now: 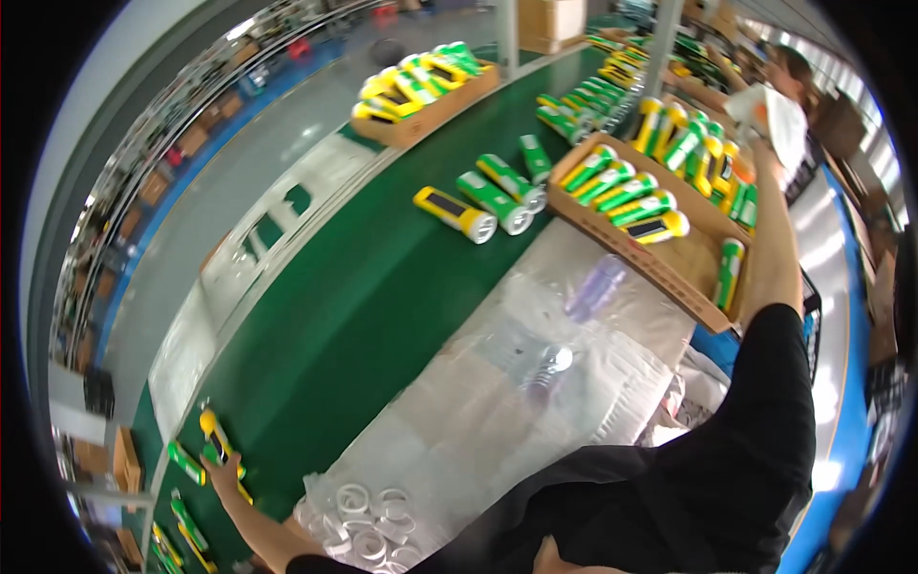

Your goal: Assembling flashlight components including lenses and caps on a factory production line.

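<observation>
My left hand [226, 473] reaches to the far left of the green belt, its fingers closed around the lower part of a yellow-and-black flashlight [216, 432]. Beside it lies a green flashlight [186, 462], with several more flashlights [188, 524] nearer the lower edge. On the other side, my right arm stretches over the edge of an open cardboard box [643, 260] holding rows of green and yellow flashlights [612, 184]. My right hand [763, 155] is at the box's far right, small and partly lost against a person's white clothing; its fingers cannot be made out.
Several flashlights [492, 198] lie on the green belt [382, 297] left of the box. A second filled box [426, 100] stands beyond. Two clear plastic cups [595, 287] and white rings [368, 545] lie on the plastic-covered padding [459, 402]. A person [779, 100] works at the far right.
</observation>
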### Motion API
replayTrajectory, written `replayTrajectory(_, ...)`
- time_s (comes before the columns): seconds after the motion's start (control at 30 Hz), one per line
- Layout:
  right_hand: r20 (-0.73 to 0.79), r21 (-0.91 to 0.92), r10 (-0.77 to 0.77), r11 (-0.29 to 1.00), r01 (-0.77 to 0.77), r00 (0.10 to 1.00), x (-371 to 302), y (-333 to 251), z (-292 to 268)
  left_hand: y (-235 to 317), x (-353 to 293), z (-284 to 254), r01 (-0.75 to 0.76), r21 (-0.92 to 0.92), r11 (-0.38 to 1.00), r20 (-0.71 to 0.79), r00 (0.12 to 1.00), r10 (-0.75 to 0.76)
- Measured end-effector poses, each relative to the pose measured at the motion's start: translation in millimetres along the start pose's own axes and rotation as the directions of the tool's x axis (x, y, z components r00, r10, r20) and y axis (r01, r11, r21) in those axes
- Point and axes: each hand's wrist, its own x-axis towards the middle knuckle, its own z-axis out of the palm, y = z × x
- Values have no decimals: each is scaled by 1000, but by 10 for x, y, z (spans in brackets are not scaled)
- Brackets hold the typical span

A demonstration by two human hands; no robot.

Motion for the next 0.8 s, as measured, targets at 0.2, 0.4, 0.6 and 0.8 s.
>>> replayTrajectory(0.2,43,10,134,991,-135,990,-207,-239,-175,569,-449,115,-45,-133,990,-96,995,33)
replayTrajectory(0.4,144,53,230,969,-240,962,-212,-247,-242,1693,-1426,168,-254,-443,860,26,955,295)
replayTrajectory(0.6,88,129,260,954,-270,962,-284,-335,-28,2587,-2997,391,-281,-430,858,305,850,431)
replayTrajectory(0.8,223,225,221,936,-270,949,-119,-242,89,2743,-3464,958,-563,-73,823,366,753,547)
